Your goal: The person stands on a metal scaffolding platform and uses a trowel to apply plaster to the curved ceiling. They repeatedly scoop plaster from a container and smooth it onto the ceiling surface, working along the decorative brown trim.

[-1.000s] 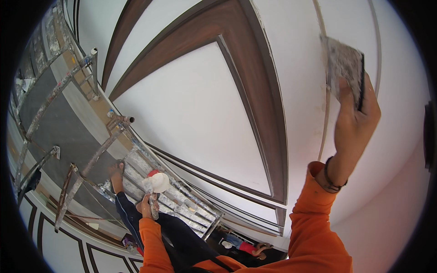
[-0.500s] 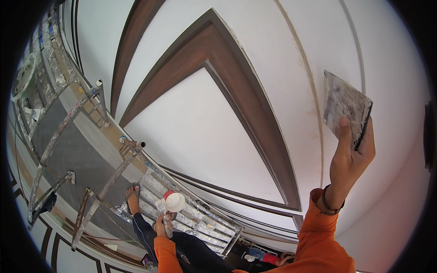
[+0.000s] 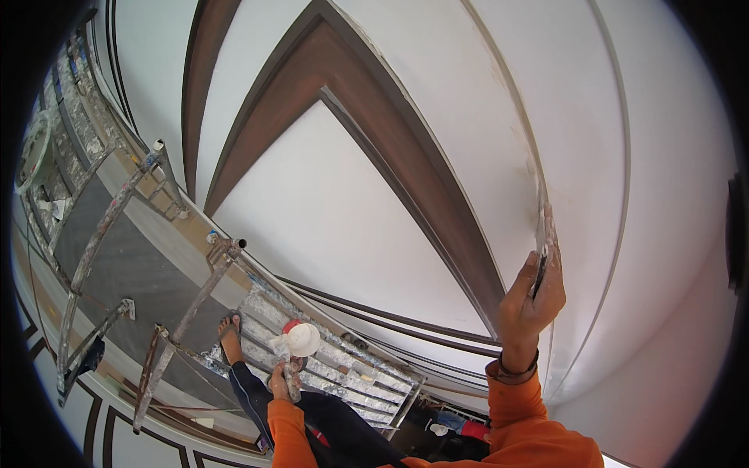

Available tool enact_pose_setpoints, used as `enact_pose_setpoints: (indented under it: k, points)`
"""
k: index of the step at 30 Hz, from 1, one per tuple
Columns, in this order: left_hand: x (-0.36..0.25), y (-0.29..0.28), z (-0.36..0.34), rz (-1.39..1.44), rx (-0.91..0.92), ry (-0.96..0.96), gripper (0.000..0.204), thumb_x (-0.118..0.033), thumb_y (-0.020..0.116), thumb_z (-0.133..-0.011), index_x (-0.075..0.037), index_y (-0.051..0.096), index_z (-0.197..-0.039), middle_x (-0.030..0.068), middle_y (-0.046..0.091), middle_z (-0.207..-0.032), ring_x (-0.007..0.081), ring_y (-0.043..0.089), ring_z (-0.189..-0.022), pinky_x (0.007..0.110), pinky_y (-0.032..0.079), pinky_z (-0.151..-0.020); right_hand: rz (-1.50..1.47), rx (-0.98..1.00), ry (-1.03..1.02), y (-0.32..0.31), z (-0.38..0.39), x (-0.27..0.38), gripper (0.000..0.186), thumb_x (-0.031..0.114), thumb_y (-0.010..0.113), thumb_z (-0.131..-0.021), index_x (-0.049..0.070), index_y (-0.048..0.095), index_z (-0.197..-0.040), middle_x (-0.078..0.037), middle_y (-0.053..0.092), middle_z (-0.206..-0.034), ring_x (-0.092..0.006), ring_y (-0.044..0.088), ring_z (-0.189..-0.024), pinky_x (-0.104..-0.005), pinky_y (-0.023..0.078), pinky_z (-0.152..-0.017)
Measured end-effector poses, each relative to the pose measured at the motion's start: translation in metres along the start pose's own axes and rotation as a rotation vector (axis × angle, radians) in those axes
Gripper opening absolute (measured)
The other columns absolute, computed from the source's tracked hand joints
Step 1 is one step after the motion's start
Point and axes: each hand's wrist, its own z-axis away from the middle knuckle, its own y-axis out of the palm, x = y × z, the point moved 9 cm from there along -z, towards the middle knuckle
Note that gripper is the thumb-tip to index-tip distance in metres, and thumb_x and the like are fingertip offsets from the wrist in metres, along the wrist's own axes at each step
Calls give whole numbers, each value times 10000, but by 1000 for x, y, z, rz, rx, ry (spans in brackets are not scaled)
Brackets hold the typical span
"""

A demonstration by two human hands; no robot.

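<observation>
My right hand (image 3: pixel 532 308) is raised against the white panelled surface, fingers wrapped around a broad putty-smeared scraper (image 3: pixel 540 269), seen almost edge-on. Its front end meets the thin raised strip (image 3: pixel 527 140), along which brownish marks run. Lower down, my left hand (image 3: pixel 278 382) grips a putty-caked tool (image 3: pixel 293 385), its kind partly hidden by the fingers. Right by that hand is a white round tub-like thing (image 3: pixel 303 340) with a bit of red beside it. Whether the left-hand tool touches it I cannot tell.
A paint-splashed slatted scaffold platform (image 3: pixel 343 374) lies under my legs, with a sandalled foot (image 3: pixel 229 339) at its edge. Scaffold pipes (image 3: pixel 187 300) rise at the left, above a grey floor (image 3: pixel 140 261). Further left stands a pale bucket (image 3: pixel 34 152). Brown mouldings (image 3: pixel 421 179) frame the white panels.
My right hand has moved left and down, turning the scraper from face-on to edge-on against the raised strip. The left hand has stayed near the white tub-like thing.
</observation>
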Motion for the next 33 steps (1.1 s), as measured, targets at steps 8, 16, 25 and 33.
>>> enact_pose_setpoints:
  k: [8,16,25,33]
  points:
    - [-7,6,11,6,-186,22,307,-311,506,-947,-17,570,-885,81,574,-594,188,450,-354,315,403,-379,-77,-44,115,30,-6,18,596,-217,360,-777,-118,420,-1362,-302,471,-1381,-421,460,-1302,-419,424,-1055]
    - [-9,-4,4,42,-66,63,309,-341,525,-939,-38,567,-901,77,554,-593,189,465,-366,320,410,-378,32,-162,-27,25,-9,38,442,-117,435,-867,-107,493,-1305,-266,553,-1303,-376,559,-1198,-361,467,-971]
    - [-5,2,2,19,-32,4,324,-347,461,-951,-47,575,-912,60,583,-727,159,453,-408,305,420,-393,14,-179,-118,31,-18,39,619,-248,384,-712,-74,527,-1289,-277,513,-1347,-430,504,-1251,-424,486,-1010]
    - [-5,1,-2,33,-31,5,328,-344,482,-950,-34,582,-914,64,580,-711,162,452,-384,296,420,-382,5,-52,-100,33,-28,51,425,-147,461,-869,-62,565,-1272,-242,601,-1262,-322,587,-1198,-358,480,-978]
